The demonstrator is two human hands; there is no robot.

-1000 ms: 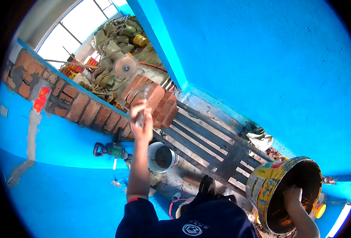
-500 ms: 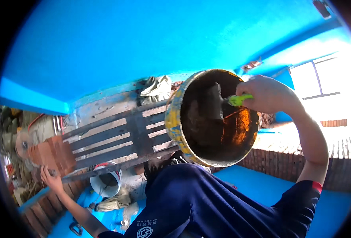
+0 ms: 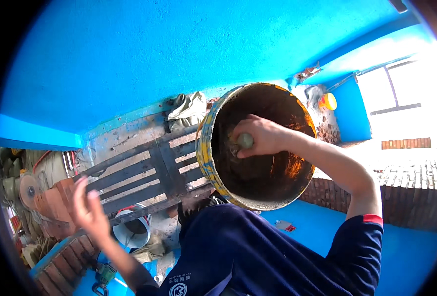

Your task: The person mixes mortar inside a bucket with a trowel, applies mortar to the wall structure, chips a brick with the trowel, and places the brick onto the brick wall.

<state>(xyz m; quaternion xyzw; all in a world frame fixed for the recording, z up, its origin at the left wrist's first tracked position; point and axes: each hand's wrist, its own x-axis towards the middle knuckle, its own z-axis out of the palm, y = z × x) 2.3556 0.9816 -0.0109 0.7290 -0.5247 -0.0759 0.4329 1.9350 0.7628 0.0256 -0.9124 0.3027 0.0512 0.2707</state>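
Note:
My right hand (image 3: 258, 136) reaches inside a large paint-stained bucket (image 3: 209, 153), streaked yellow and blue outside and dark within. Its fingers are wrapped round the handle of a trowel (image 3: 245, 140); only the rounded end of the handle shows clearly, and the blade is lost in the dark. My left hand (image 3: 91, 209) is raised at the left, slightly blurred, its fingers spread and holding nothing. Beside it lie reddish-brown bricks (image 3: 53, 202) at the end of a slatted dark metal platform (image 3: 169, 170).
A white bucket (image 3: 132, 232) stands below the platform, near a green power tool (image 3: 105, 277). Beyond the platform lies a pale crumpled sack (image 3: 188, 109) by the blue wall (image 3: 179, 49). A small yellow bucket (image 3: 328, 101) sits far right, with a brick wall edge (image 3: 401, 204) nearer.
My right hand has moved left and down into the large bucket with the trowel, whose blade was visible before. My left hand has lifted off the bricks and moved right, fingers spreading.

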